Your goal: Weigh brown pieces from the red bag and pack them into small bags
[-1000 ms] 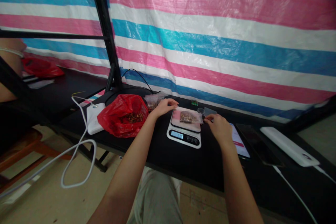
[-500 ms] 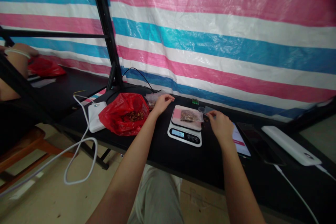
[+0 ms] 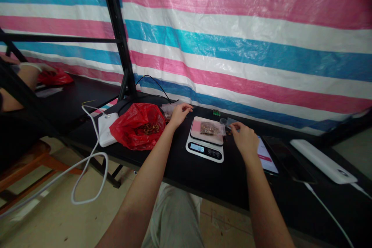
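Note:
A small clear bag of brown bits [image 3: 209,128] lies on the pink plate of a white kitchen scale [image 3: 188,153], whose display is lit. My left hand [image 3: 180,114] hovers past the scale's left side, fingers loosely stretched, holding nothing. To the right of the scale, my right hand [image 3: 243,136] has its fingertips together low over the table; what they pinch, if anything, is hidden. Clear plastic pieces [image 3: 223,121] and a few dark bits [image 3: 228,133] lie by those fingertips. On my left, a red plastic bag [image 3: 128,133] stands open with brown pieces [image 3: 149,128] inside.
Filled clear bags [image 3: 167,111] sit behind my left wrist. A lit phone [image 3: 266,159], a dark phone [image 3: 286,159] and a white power bank [image 3: 322,161] lie at right. A white box [image 3: 106,131] with a cable stands left. Another person's arm [image 3: 27,77] reaches over the neighbouring table.
My hands and the bag on the scale stay almost where they were. At far left, the other person's hand has moved right onto their red bag.

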`<state>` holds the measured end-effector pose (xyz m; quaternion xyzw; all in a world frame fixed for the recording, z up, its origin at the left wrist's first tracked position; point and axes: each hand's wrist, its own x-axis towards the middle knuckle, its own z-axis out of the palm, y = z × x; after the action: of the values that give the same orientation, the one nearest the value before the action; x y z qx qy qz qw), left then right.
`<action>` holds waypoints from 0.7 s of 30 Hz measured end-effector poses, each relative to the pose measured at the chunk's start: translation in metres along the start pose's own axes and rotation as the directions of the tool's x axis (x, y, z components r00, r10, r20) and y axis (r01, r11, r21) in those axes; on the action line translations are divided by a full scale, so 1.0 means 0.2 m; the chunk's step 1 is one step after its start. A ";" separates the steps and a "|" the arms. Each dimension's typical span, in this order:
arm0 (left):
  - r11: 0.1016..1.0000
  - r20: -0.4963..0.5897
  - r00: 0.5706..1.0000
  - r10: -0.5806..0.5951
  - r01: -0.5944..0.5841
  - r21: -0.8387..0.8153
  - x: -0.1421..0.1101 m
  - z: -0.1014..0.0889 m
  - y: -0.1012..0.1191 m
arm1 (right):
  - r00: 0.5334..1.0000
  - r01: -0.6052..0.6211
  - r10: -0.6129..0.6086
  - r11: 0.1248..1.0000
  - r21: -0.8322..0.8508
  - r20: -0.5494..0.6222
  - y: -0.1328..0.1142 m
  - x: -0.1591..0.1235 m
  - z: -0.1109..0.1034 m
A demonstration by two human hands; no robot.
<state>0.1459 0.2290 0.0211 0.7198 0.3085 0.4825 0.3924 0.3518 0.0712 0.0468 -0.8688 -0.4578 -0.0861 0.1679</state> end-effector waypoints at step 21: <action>0.999 0.010 1.000 0.005 -0.005 0.040 0.00 0.00 -0.01 | 0.948 0.145 -0.226 0.935 0.325 0.226 0.03 0.04 0.05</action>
<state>0.1458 0.2296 0.0190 0.7307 0.3144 0.4736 0.3782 0.3604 0.0779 0.0395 -0.7888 -0.5641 0.0842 0.2292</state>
